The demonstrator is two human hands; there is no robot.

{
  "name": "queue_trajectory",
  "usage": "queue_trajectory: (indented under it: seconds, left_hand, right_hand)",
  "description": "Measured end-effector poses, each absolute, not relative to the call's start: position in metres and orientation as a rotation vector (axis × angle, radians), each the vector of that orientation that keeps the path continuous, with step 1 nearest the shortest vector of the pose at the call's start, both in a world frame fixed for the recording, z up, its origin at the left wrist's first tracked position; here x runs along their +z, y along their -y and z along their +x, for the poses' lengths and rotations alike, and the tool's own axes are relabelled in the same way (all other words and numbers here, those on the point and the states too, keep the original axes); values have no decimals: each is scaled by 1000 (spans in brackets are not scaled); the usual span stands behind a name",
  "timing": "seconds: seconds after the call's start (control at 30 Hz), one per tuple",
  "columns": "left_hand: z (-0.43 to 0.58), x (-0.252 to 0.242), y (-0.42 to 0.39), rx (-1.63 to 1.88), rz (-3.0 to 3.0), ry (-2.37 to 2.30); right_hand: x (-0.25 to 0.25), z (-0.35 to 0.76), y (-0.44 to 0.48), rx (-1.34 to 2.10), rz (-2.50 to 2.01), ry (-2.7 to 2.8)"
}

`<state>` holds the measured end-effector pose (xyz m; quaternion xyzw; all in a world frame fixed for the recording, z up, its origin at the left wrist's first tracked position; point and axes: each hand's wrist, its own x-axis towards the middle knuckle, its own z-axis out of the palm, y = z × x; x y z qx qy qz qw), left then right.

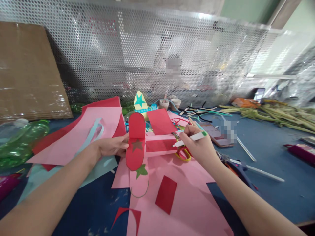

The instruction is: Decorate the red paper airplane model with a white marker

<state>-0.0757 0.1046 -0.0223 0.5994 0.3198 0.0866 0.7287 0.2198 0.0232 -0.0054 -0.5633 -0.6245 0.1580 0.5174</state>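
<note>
My left hand (pixel 112 146) grips the edge of a red paper wing piece (pixel 135 141) that bears a dull star and curves upward at its top. A pink and red paper body (pixel 159 144) runs from it to the right. My right hand (pixel 199 146) is closed around a white glue stick with a green end (pixel 190 138), its tip against the pink body. Yellow-handled scissors (pixel 183 153) lie just under that hand. A green paper star (pixel 142 171) lies below the red piece on pink paper (pixel 182 200).
Red, pink and light blue paper sheets (pixel 73 137) cover the blue table. A green plastic bottle (pixel 21 142) lies at left, cardboard (pixel 27 72) leans behind it. A phone (pixel 216 134), a glue gun (pixel 236 165), sticks and green leaves (pixel 275 113) lie right. A perforated metal screen (pixel 147 49) stands behind.
</note>
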Motion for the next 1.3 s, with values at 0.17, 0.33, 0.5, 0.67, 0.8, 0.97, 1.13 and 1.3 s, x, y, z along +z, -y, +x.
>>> queue_trajectory:
  seconds: [0.17, 0.33, 0.5, 0.67, 0.8, 0.97, 1.13, 1.3]
  left_hand:
    - [-75, -21, -104, 196, 1318, -709]
    - [-76, -24, -105, 198, 1318, -705]
    - [-76, -23, -105, 197, 1320, -714]
    - [-75, -20, -104, 187, 1322, -754]
    - [-75, -21, -104, 192, 1322, -750]
    - [-75, -23, -104, 195, 1317, -740]
    - [-74, -22, -104, 197, 1318, -723]
    - [-75, -23, -104, 197, 1321, -714]
  right_hand:
    - [-4, 222, -23, 334, -1389, 1540]
    - [0, 222, -22, 298, -1431, 1491]
    - [0, 223, -21, 266, -1384, 1456]
    - [3, 222, -20, 260, -1420, 1412]
    - [2, 221, -21, 291, -1398, 1400]
    - [-3, 221, -23, 376, -1295, 1383]
    - [-3, 215, -18, 619, -1122, 1308]
    - [-12, 201, -9, 722, -1020, 1502]
